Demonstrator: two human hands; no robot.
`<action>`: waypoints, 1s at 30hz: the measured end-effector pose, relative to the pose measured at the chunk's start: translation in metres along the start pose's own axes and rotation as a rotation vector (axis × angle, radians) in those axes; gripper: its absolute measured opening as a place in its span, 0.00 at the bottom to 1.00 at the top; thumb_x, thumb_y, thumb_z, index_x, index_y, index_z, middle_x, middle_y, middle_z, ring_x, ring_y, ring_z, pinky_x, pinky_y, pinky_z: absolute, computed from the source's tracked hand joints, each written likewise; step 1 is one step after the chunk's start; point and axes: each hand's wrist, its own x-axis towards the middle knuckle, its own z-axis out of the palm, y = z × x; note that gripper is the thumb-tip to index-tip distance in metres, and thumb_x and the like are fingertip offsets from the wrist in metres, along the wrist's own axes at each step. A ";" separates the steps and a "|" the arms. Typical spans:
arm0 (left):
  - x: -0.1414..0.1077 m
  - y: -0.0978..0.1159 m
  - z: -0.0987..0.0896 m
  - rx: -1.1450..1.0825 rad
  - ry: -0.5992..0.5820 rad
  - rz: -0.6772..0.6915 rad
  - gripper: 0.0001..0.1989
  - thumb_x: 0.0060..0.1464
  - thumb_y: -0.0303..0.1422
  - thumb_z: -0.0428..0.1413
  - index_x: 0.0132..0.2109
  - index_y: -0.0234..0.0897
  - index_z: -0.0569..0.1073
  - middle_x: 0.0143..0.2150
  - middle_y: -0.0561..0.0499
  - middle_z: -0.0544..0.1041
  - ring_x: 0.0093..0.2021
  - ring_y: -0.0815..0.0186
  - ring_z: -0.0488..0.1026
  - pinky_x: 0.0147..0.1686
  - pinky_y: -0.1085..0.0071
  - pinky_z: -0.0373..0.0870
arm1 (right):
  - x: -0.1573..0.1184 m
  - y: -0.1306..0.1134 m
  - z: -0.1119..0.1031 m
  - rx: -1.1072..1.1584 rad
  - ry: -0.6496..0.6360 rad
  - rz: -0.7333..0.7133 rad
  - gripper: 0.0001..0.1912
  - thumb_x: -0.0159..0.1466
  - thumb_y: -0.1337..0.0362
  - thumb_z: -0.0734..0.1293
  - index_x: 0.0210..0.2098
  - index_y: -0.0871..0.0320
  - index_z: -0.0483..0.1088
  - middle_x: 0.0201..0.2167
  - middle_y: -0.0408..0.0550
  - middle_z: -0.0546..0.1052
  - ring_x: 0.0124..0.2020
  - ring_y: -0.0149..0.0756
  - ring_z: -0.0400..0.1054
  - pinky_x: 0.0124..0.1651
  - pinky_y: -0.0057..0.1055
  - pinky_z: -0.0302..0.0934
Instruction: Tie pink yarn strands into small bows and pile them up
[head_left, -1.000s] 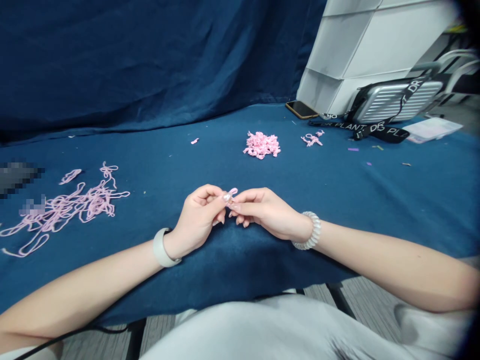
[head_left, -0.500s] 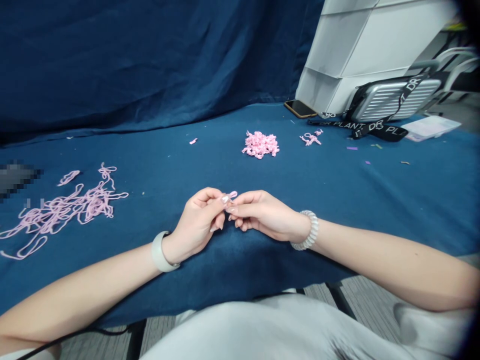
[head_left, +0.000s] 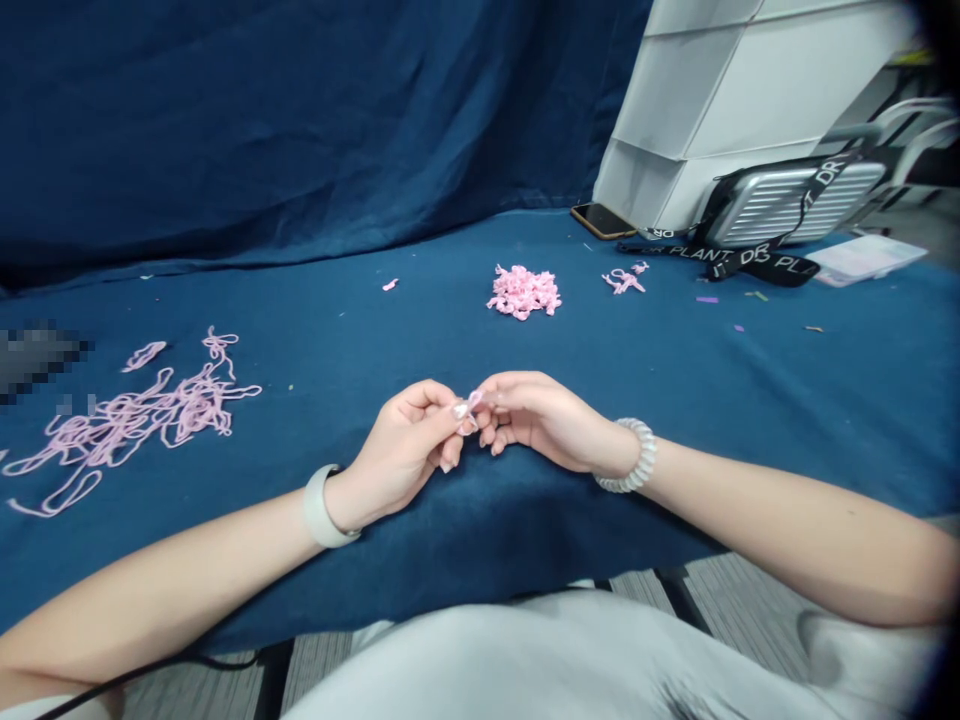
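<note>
Near the middle of the blue cloth, my left hand [head_left: 412, 440] pinches a short piece of pink yarn [head_left: 475, 400] between thumb and index finger. My right hand [head_left: 536, 420] is closed at the other side of the same piece, its fingertips on a small loop. A heap of small pink yarn pieces [head_left: 523, 292] lies beyond the hands. To its right is a small group of purplish yarn pieces [head_left: 624, 280]. Loose tangled pink yarn [head_left: 180, 405] spreads over the cloth at the left.
A phone [head_left: 602, 221] lies at the back beside a white box [head_left: 667, 120]. A silver ribbed case [head_left: 799, 200] with a black lettered strap [head_left: 772, 262] stands at the back right, near a flat clear box [head_left: 870, 258]. Small scraps dot the cloth.
My right hand has shifted slightly right and its fingers have straightened somewhat. More of the pink yarn loop shows between the hands. The whole view has shifted slightly.
</note>
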 end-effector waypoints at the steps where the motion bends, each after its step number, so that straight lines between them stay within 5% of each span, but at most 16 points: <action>1: 0.000 -0.001 0.000 0.003 0.001 0.000 0.10 0.47 0.30 0.62 0.27 0.33 0.68 0.21 0.56 0.73 0.15 0.78 0.64 0.16 0.82 0.60 | 0.000 -0.001 0.000 -0.020 -0.003 0.000 0.11 0.56 0.60 0.67 0.28 0.64 0.69 0.23 0.44 0.71 0.24 0.27 0.67 0.26 0.23 0.63; 8: 0.000 -0.003 -0.001 0.024 -0.008 -0.026 0.10 0.45 0.30 0.63 0.27 0.32 0.69 0.22 0.54 0.74 0.17 0.76 0.67 0.18 0.80 0.63 | 0.001 0.000 0.003 -0.254 0.037 -0.010 0.19 0.57 0.51 0.66 0.24 0.62 0.65 0.19 0.41 0.68 0.20 0.23 0.61 0.25 0.23 0.60; 23: 0.002 -0.004 -0.005 -0.002 0.071 -0.112 0.08 0.48 0.32 0.62 0.29 0.33 0.71 0.26 0.55 0.74 0.20 0.78 0.67 0.21 0.81 0.64 | -0.007 0.001 0.010 -0.692 0.296 -0.345 0.07 0.57 0.65 0.65 0.25 0.61 0.72 0.22 0.44 0.74 0.24 0.28 0.65 0.27 0.25 0.58; 30: 0.001 -0.005 -0.005 0.010 0.078 -0.103 0.08 0.48 0.32 0.62 0.29 0.33 0.70 0.21 0.55 0.72 0.19 0.77 0.65 0.20 0.82 0.62 | -0.011 0.006 0.007 -1.199 0.233 -0.892 0.09 0.61 0.69 0.61 0.26 0.60 0.71 0.24 0.45 0.73 0.26 0.28 0.65 0.33 0.26 0.60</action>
